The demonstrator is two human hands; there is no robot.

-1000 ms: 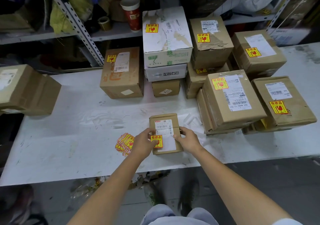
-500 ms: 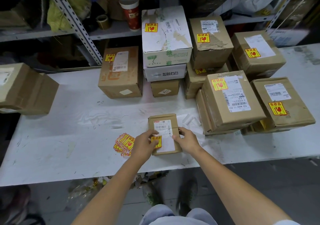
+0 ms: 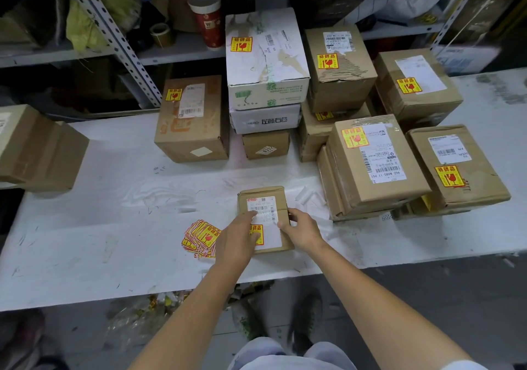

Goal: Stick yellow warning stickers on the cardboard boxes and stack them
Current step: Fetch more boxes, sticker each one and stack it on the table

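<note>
The left hand (image 3: 238, 238) is laid flat on top of a small cardboard box (image 3: 265, 192), fingers stretched out and pressed over a yellow warning sticker (image 3: 258, 231), of which only part is seen beside the fingers. The right hand (image 3: 302, 230) is set against the right edge of the same box, the thumb on top and the fingers curled at the side, so that the box is gripped there. A white shipping label (image 3: 263, 208) is seen on the lid, partly covered by both hands. The box lies flat on the white bench (image 3: 114, 227), near its front edge.

Just left of the box, a loose heap of yellow stickers (image 3: 201, 237) is spread on the bench, partly hidden by the left wrist. Behind and to the right, stickered boxes are stacked in several piles, among them a white carton (image 3: 265, 61) on top of the middle pile. A brown box (image 3: 37, 147) is seen well apart at the far left. On the shelf (image 3: 182, 53) behind, a red paper cup (image 3: 208, 18) and a tape roll (image 3: 162, 34) are stood.
</note>
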